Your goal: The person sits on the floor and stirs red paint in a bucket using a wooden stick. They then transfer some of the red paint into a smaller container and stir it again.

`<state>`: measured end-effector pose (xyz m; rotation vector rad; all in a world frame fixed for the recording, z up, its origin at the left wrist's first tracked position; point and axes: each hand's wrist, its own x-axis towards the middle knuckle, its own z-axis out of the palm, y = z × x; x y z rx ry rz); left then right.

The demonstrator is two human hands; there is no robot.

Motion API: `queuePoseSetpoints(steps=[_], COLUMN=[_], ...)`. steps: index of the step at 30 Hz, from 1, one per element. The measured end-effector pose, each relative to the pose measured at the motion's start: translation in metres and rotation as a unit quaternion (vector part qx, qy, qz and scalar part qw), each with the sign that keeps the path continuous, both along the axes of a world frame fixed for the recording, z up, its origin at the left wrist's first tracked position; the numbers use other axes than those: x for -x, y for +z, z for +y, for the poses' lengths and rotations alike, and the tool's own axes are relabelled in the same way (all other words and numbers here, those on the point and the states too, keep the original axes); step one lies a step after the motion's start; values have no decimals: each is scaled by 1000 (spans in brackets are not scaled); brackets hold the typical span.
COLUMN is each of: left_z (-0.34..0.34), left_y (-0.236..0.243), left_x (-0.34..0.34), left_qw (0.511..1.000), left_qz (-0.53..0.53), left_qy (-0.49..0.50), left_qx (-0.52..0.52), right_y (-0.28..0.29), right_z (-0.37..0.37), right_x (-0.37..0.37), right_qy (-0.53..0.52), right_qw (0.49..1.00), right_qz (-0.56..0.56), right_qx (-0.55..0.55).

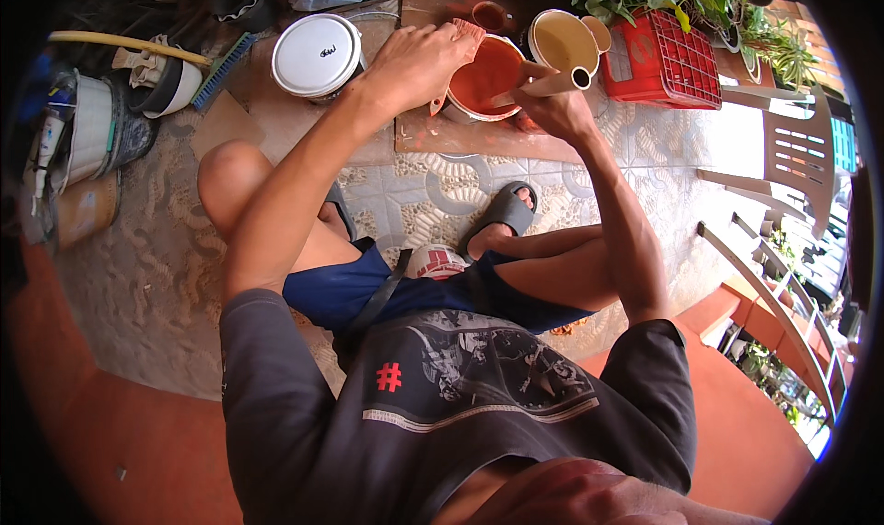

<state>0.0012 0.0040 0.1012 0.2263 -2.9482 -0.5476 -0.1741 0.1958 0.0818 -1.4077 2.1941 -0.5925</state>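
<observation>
Above a white bucket (471, 116) of red-orange paint (486, 72), my left hand (416, 63) is closed on a terracotta-coloured piece (468, 31). Its upper edge looks ridged, and part of it shows below my fingers; its exact kind is unclear. On the bucket's right side, my right hand (558, 110) grips a beige tool with a thick, tube-like handle (559, 83) ending in a dark hollow. The tool's pale flat end (503, 99) points into the bucket over the paint; whether it touches the paint cannot be made out.
A lidded white bucket (316, 55) stands left, a bucket of yellowish liquid (564, 42) right. Behind is a small brown pot (491, 16). Farther right are a red crate (665, 60) and plastic chair (799, 147); a blue-bristled brush (224, 71) and containers (90, 124) lie left.
</observation>
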Motion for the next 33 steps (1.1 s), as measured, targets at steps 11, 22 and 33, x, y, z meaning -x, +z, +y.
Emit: queuePoseSetpoints(steps=[11,22,33], left_z=[2,2,2], left_y=[-3,-7,-14], left_x=[2,3,1], left_qw=[1000,1000,999], left_qz=[1,15,30], left_qy=[-2,-18,-17], left_qx=[7,17,31], right_y=[0,-7,-1], right_z=[-3,-7,-15], right_x=[9,8,-4], right_qy=[-30,-30,-47], right_qw=[998,995,995], right_qz=[29,38,9], right_qx=[50,86,93])
